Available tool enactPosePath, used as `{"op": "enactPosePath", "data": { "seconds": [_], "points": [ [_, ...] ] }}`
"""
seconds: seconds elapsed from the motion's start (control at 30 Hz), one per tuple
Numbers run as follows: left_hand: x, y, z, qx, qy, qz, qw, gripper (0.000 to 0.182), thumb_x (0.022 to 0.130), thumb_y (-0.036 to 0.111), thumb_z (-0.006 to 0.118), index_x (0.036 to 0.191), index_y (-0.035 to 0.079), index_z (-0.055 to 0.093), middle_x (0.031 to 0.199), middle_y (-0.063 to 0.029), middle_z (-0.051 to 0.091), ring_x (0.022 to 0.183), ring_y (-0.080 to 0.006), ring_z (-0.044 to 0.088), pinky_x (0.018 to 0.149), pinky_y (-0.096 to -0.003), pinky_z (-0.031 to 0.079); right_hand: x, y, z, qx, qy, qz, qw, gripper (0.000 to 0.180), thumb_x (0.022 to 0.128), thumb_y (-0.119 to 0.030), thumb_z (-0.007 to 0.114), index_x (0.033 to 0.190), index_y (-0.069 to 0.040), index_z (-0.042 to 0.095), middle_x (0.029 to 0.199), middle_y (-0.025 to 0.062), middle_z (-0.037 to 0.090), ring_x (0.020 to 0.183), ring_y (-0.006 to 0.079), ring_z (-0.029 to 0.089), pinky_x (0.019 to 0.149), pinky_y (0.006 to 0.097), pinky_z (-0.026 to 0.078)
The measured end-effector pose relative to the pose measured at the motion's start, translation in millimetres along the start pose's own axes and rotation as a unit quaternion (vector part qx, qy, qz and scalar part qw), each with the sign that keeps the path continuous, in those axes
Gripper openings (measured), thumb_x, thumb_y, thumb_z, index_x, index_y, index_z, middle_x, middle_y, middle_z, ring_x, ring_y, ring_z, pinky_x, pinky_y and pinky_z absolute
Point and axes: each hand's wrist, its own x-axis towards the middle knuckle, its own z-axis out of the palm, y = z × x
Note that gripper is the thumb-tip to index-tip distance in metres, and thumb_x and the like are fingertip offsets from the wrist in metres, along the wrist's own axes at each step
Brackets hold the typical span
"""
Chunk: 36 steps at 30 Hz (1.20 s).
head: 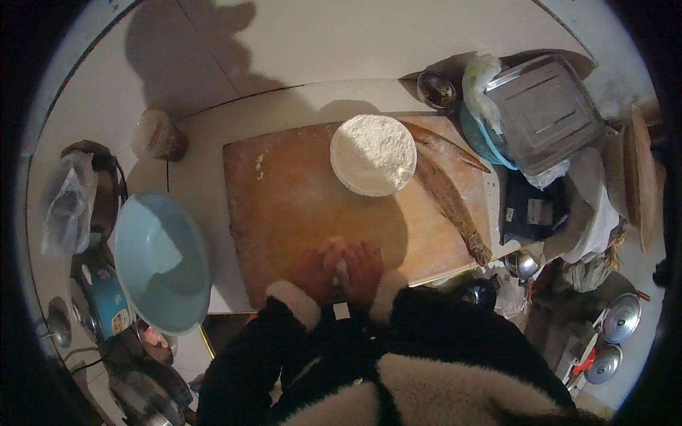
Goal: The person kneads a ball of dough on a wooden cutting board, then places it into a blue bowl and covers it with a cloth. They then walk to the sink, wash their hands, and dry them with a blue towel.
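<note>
My left hand (313, 272) and my right hand (364, 270) are side by side at the near edge of a wooden board (287, 197), fingers pointing forward. A small pale lump (337, 240), perhaps dough, shows at the fingertips where the hands meet. Most of what lies under the palms is hidden. Ahead of the hands, a round bowl (347, 183) stands on the board, heaped with pale flour (378, 152). To its right lie a tapered brown wooden stick (450, 146) and a long, fibrous brown hand brush (447, 199).
A light blue plastic basin (160, 255) stands left of the board, near a lidded jar (158, 139). At the right are a blue basket (479, 136), a clear plastic container (546, 112) and a black bag (533, 210). A metal bowl (436, 89) sits by the wall.
</note>
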Motion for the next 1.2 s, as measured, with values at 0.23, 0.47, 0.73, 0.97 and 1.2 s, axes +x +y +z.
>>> {"op": "enactPosePath", "data": {
  "seconds": [0.23,0.47,0.73,0.97,1.2],
  "points": [
    [76,-37,-18,0.012,-0.110,-0.171,0.979,0.057,0.084,0.033,0.071,0.129,0.004,0.052,0.121,-0.0207,0.058,0.116,-0.0392,0.057,0.096,-0.0474,0.049,62,34,36,0.003,-0.004,0.074,0.997,0.023,0.093,-0.020,0.057,0.106,-0.004,0.066,0.097,0.0166,0.064,0.089,0.0365,0.060,0.077,0.0484,0.048],
    [64,-17,-52,-0.023,-0.102,-0.136,0.985,0.060,0.081,0.038,0.072,0.126,0.003,0.053,0.122,-0.0208,0.057,0.114,-0.0400,0.056,0.095,-0.0497,0.048,61,10,8,0.024,-0.064,0.082,0.994,0.024,0.096,-0.024,0.057,0.104,-0.003,0.066,0.098,0.0174,0.064,0.089,0.0373,0.060,0.076,0.0462,0.049],
    [-22,78,-38,0.071,-0.069,-0.242,0.965,0.053,0.076,0.030,0.074,0.121,0.006,0.059,0.111,-0.0166,0.063,0.109,-0.0354,0.059,0.091,-0.0462,0.047,-17,-35,-32,0.004,-0.085,-0.101,0.991,0.046,0.082,-0.028,0.069,0.122,-0.006,0.063,0.117,0.0160,0.064,0.106,0.0364,0.060,0.093,0.0505,0.045],
    [-7,31,-16,0.112,-0.057,-0.219,0.968,0.033,0.084,0.020,0.063,0.114,0.007,0.061,0.114,-0.0156,0.063,0.099,-0.0337,0.063,0.082,-0.0415,0.050,21,-14,-10,-0.001,-0.138,-0.106,0.985,0.045,0.082,-0.030,0.067,0.118,-0.003,0.064,0.115,0.0166,0.065,0.103,0.0348,0.061,0.090,0.0532,0.048],
    [50,-38,-26,0.041,-0.167,-0.169,0.970,0.024,0.090,0.021,0.057,0.107,0.006,0.064,0.103,-0.0173,0.068,0.093,-0.0337,0.069,0.080,-0.0434,0.055,86,24,20,0.023,-0.207,0.009,0.978,0.029,0.089,-0.029,0.065,0.101,-0.003,0.067,0.100,0.0172,0.066,0.091,0.0368,0.064,0.078,0.0460,0.052]
  ]
}}
